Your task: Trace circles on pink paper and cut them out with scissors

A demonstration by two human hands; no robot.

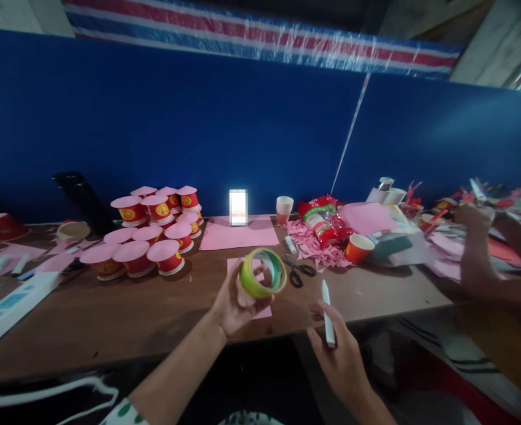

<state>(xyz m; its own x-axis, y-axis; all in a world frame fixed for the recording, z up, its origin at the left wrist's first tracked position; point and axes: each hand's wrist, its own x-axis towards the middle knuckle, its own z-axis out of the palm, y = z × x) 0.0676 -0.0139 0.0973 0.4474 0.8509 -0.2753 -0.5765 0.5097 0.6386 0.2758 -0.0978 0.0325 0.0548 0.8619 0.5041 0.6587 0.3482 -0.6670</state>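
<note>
My left hand (238,304) grips a yellow-green roll of tape (263,273), held up above the front of the brown table (123,313). A small pink paper sheet (260,311) lies under the roll. My right hand (338,354) is closed round a slim white pen-like stick (328,313), point up, just off the table's front edge. Black scissors (299,271) lie on the table right of the tape. A larger pink sheet (239,233) lies further back.
Several upturned red paper cups with pink paper tops (154,236) stand at the left. A white power strip (12,304) lies at the far left edge. A red snack bag (322,224), an open red cup (358,248) and pink scraps sit right. Another person's arms (482,254) work at far right.
</note>
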